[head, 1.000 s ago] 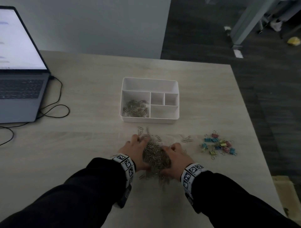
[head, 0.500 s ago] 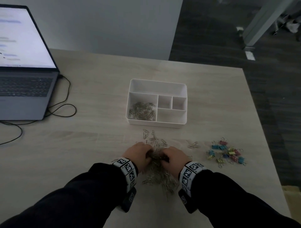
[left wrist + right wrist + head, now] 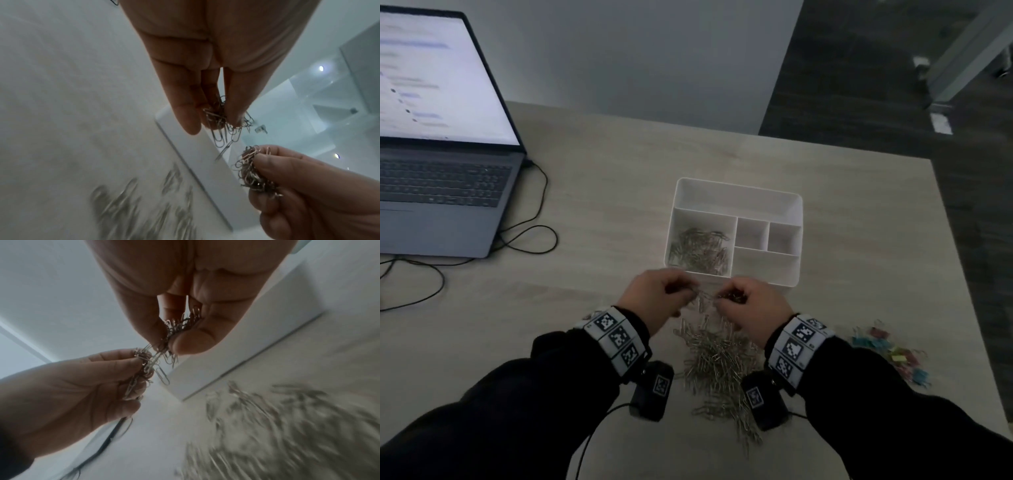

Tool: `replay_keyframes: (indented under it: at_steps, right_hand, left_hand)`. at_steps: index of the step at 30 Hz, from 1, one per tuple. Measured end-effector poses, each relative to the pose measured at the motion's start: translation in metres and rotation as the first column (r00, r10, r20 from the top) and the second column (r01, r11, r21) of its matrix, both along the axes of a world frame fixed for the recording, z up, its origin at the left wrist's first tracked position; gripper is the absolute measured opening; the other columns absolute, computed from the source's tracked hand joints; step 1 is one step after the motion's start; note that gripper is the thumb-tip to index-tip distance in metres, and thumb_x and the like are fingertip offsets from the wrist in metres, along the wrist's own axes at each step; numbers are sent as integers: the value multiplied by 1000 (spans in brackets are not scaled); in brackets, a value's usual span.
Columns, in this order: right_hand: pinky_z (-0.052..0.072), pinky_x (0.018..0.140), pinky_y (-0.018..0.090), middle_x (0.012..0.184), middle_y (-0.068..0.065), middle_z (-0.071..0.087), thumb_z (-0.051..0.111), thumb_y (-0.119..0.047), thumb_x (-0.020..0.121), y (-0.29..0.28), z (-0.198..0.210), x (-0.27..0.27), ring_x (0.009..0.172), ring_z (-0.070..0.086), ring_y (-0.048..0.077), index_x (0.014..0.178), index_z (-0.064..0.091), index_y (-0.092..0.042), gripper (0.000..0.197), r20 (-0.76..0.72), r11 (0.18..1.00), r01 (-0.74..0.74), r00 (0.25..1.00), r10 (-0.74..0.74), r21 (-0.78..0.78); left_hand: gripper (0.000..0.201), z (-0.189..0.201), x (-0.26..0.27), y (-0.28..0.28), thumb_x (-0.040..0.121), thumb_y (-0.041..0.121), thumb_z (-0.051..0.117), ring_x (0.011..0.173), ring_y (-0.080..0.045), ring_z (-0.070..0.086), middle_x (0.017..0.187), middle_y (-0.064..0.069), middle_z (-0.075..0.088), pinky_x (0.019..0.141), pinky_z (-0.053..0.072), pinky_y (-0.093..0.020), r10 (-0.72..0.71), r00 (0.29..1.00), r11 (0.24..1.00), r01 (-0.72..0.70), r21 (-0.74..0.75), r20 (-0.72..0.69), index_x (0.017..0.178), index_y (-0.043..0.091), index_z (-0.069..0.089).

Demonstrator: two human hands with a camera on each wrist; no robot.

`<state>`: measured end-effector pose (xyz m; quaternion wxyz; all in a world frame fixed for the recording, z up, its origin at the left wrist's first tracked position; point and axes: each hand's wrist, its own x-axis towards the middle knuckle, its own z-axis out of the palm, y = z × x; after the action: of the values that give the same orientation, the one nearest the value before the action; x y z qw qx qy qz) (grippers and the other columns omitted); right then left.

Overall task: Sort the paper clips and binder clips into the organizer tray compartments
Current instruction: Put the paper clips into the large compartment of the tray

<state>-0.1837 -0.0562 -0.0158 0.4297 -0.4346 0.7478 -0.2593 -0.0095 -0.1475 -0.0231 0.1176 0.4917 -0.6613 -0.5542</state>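
Note:
My left hand (image 3: 671, 294) and my right hand (image 3: 736, 298) are raised side by side just in front of the white organizer tray (image 3: 736, 186). Each pinches a tangled bunch of silver paper clips: the left bunch (image 3: 224, 120) hangs from my left fingertips, the right bunch (image 3: 179, 327) sits between thumb and fingers. A few linked clips dangle between the two bunches. Below my wrists, a loose pile of paper clips (image 3: 717, 363) lies on the table. The tray's large left compartment holds paper clips (image 3: 700, 250). Coloured binder clips (image 3: 893, 353) lie at the right.
An open laptop (image 3: 441, 144) stands at the far left, with black cables (image 3: 530, 236) looping on the table beside it. The table's right edge (image 3: 962, 274) runs close to the binder clips. The tray's other compartments hold nothing I can see.
Both hands closed on the pile, then lifted off the table with a bunch each and moved forward toward the tray. The rest of the pile stays behind them.

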Motion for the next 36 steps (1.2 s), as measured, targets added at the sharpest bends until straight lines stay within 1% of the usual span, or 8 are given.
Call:
replay_keyframes:
  at_steps: [5,8,13,17,23,30,34,36]
  right_hand:
    - [61,63,42,71,-2,69,68,-23,84,-51,9,-8,58,66,17,82,65,-26,4,8,993,89,996,-89,-75]
    - [61,66,40,74,-3,70,67,-27,83,-75,4,-13,63,69,19,85,67,-25,3,-87,994,83,992,-89,-72]
    - [54,76,31,92,-2,71,62,-28,84,-100,-3,-14,82,66,18,96,69,-26,14,-291,998,-67,955,60,-12]
    - [56,80,38,98,2,72,58,-27,86,-105,-1,-14,86,67,24,104,69,-26,22,-331,994,-100,937,108,42]
    - [53,88,34,106,1,72,58,-25,89,-90,9,-18,95,65,19,110,69,-22,24,-278,991,-134,952,126,-12]
    - [48,70,24,78,-13,63,54,-31,94,-16,13,-22,71,56,3,90,69,-23,18,-255,989,-123,962,99,-81]
    - [47,95,39,116,7,64,53,-26,92,12,-22,-20,107,58,22,113,67,-15,28,-352,930,-363,863,362,67]
    - [35,110,42,145,10,43,53,-31,88,17,-41,-16,132,41,28,136,50,-17,50,-368,880,-444,800,473,167]
  left_hand:
    - [17,10,-18,-45,82,13,71,65,-16,67,73,6,71,67,61,-39,114,993,988,-112,-110,8,83,30,71]
    - [13,10,-32,-63,82,18,70,64,-15,64,76,6,71,75,59,-34,52,991,972,-22,-234,120,92,25,74]
    - [24,9,-48,-81,87,21,59,99,-18,65,106,2,73,91,49,-28,-70,944,920,185,-344,321,105,25,73]
    - [26,8,-53,-83,88,22,54,102,-22,64,110,0,72,90,49,-29,-83,915,906,235,-353,395,107,27,72]
    - [27,13,-45,-76,93,23,51,107,-22,62,116,-2,70,91,44,-25,-101,927,902,239,-360,362,113,25,70]
    - [22,18,-15,-48,91,26,57,96,-15,65,106,4,73,90,50,-28,-62,965,930,148,-336,255,107,25,73]
    - [16,10,0,-18,88,25,61,87,-10,64,93,8,73,86,53,-32,-99,973,936,163,-312,211,96,26,75]
    - [18,0,4,-2,86,23,62,92,-10,64,100,7,72,91,51,-31,-146,963,941,205,-268,225,99,26,74]
